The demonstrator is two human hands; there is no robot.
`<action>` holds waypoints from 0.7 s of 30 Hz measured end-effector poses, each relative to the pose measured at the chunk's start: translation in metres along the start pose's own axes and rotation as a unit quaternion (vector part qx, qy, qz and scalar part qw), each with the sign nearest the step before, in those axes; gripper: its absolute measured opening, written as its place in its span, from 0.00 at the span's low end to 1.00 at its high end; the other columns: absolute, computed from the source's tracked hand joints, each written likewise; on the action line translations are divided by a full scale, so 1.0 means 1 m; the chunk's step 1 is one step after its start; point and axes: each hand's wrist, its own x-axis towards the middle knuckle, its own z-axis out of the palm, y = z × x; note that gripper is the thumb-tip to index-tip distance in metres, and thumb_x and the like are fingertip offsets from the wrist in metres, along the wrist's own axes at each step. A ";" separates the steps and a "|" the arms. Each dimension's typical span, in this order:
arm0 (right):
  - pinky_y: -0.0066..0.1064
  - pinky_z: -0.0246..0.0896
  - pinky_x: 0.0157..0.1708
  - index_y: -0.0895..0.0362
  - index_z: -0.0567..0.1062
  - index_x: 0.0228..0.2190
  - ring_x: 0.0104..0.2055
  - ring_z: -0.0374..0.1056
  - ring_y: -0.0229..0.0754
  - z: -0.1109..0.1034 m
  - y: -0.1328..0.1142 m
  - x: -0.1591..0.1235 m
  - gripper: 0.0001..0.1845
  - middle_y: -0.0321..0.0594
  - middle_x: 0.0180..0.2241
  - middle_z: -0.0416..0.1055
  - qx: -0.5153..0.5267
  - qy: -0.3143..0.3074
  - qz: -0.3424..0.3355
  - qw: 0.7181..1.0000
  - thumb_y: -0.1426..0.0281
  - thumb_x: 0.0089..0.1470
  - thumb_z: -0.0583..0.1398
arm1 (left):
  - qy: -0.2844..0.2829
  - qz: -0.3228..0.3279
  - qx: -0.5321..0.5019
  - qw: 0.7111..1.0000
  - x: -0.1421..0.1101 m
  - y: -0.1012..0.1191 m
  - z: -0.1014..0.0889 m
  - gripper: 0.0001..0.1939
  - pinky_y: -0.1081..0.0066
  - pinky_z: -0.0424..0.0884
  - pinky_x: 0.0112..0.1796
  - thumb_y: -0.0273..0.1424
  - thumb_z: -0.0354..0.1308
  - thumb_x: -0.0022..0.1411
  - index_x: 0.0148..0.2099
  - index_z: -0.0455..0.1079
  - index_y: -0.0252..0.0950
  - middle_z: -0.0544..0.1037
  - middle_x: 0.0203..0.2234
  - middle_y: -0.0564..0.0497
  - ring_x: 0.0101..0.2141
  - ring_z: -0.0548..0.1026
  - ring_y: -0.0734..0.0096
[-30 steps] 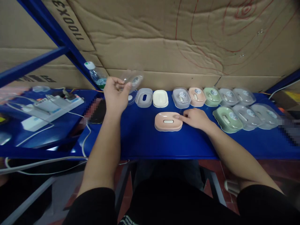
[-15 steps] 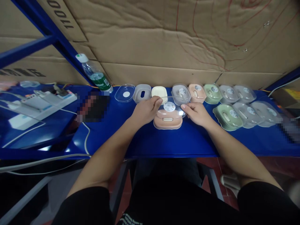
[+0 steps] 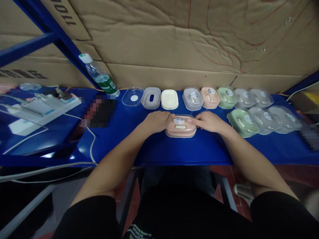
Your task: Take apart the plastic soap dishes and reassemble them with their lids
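Observation:
A peach-pink box point(image 3: 180, 133) with a white oblong piece in its top stands on the blue table before me. Over it sits a clear lid point(image 3: 185, 120) bearing a round printed sticker. My left hand point(image 3: 159, 121) is closed on the lid's left side, its fingers curled at the back edge. On the opposite side my right hand point(image 3: 208, 121) grips the lid, thumb lying across the top near the sticker. Whether the lid is fully seated all round, I cannot tell.
Behind are a loose clear lid point(image 3: 133, 97), a grey cover with a slot point(image 3: 151, 98) and a cream tray point(image 3: 169, 99). Several lidded boxes, including a green one point(image 3: 243, 122), line the right. A water bottle point(image 3: 104, 81) and a power strip point(image 3: 45, 113) are at left.
Both hands have lowered the clear lid from above the peach-pink box down onto it. The sticker now lies just behind the white oblong piece.

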 end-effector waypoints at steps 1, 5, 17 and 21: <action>0.35 0.55 0.31 0.54 0.76 0.21 0.30 0.72 0.43 -0.001 0.000 -0.001 0.43 0.42 0.25 0.77 0.006 0.001 -0.001 1.000 0.32 0.64 0.49 | 0.010 -0.005 0.005 1.000 -0.001 0.001 -0.001 0.29 0.57 0.74 0.48 0.46 0.38 0.79 0.51 0.80 0.39 0.85 0.47 0.41 0.49 0.82 0.50; 0.34 0.56 0.32 0.55 0.78 0.23 0.30 0.72 0.42 -0.001 -0.001 -0.003 0.41 0.42 0.25 0.78 0.021 0.010 -0.003 1.000 0.34 0.64 0.52 | 0.032 -0.012 0.027 0.999 -0.002 0.000 -0.004 0.28 0.55 0.74 0.47 0.44 0.39 0.79 0.55 0.79 0.37 0.85 0.48 0.39 0.48 0.82 0.48; 0.36 0.57 0.34 0.53 0.81 0.37 0.38 0.75 0.48 0.005 0.008 0.004 0.32 0.44 0.37 0.82 0.000 0.081 0.018 0.997 0.39 0.67 0.55 | 0.053 -0.005 0.021 0.998 0.000 -0.001 -0.003 0.26 0.57 0.73 0.41 0.48 0.44 0.77 0.46 0.79 0.38 0.85 0.39 0.40 0.43 0.82 0.49; 0.38 0.61 0.38 0.53 0.81 0.47 0.44 0.77 0.54 0.000 0.007 0.000 0.24 0.46 0.43 0.84 -0.033 0.188 0.038 0.981 0.47 0.66 0.60 | 0.029 0.033 -0.050 0.998 -0.001 0.003 -0.004 0.29 0.62 0.71 0.37 0.54 0.46 0.76 0.37 0.78 0.40 0.85 0.33 0.44 0.36 0.81 0.57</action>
